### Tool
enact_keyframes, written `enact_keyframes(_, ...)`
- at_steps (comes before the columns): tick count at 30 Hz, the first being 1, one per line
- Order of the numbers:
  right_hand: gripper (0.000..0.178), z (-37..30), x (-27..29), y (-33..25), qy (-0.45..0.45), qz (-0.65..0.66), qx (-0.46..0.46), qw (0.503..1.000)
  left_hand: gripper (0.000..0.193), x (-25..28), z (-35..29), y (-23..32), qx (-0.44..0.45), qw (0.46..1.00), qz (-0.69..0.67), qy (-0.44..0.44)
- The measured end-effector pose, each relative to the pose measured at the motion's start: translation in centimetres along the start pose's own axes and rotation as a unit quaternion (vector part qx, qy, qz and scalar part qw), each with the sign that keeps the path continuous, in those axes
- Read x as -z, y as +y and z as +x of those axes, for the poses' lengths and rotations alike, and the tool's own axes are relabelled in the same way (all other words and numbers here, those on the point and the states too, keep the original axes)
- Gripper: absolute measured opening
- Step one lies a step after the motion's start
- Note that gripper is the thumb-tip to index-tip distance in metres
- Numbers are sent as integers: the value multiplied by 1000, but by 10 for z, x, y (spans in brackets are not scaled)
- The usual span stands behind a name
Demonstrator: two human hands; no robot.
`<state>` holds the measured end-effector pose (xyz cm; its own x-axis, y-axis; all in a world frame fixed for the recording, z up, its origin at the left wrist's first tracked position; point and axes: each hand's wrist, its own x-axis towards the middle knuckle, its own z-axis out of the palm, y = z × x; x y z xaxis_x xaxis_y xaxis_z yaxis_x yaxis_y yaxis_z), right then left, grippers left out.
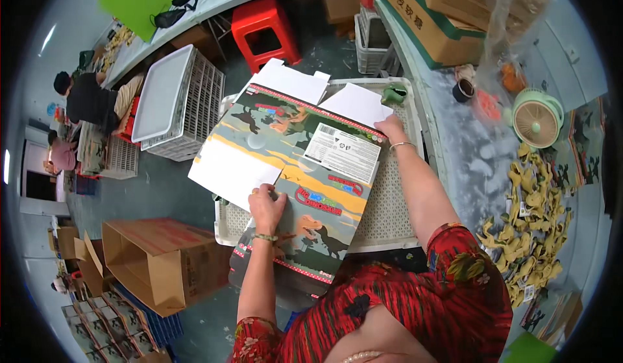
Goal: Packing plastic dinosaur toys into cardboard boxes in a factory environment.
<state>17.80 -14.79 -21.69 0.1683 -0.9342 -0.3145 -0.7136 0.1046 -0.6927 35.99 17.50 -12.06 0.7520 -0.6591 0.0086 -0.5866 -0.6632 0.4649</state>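
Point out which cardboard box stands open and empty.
The brown cardboard box on the floor at the lower left: its flaps gape. The green-striped cartons on the table are shut.

Bright even light, fisheye-bent dark rim

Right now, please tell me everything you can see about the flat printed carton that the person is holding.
The flat printed carton is an unfolded cardboard box blank with colourful dinosaur artwork, red dotted borders, plain white flaps and a white label panel. It lies open and tilted over a pale perforated plastic crate. The left hand presses on its near middle, and the right hand grips its far edge by a white flap. It looks smooth, glossy and undamaged.
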Motion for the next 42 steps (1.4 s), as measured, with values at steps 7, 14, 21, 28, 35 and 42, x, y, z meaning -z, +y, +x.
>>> enact_keyframes(7,33,5,2,2,-24,156,-33,987,29,-8,2,3,40,999,-24,24)
enact_keyframes(14,33,-23,43,-29,20,23,22,999,33,-11,-26,7,95,994,-25,49)
enact_keyframes(21,32,-55,109,-64,13,22,138,990,32,19,-63,38,89,977,-160,111)
enact_keyframes(28,31,-98,238,-133,18,-35,257,966,28,55,-87,87,-13,944,-254,209)
enact_keyframes(35,20,-189,366,-144,84,286,423,856,19,110,-109,146,-169,925,-341,8)
enact_keyframes(42,16,-252,452,-127,222,336,483,778,58,233,-57,223,-261,828,-415,272)
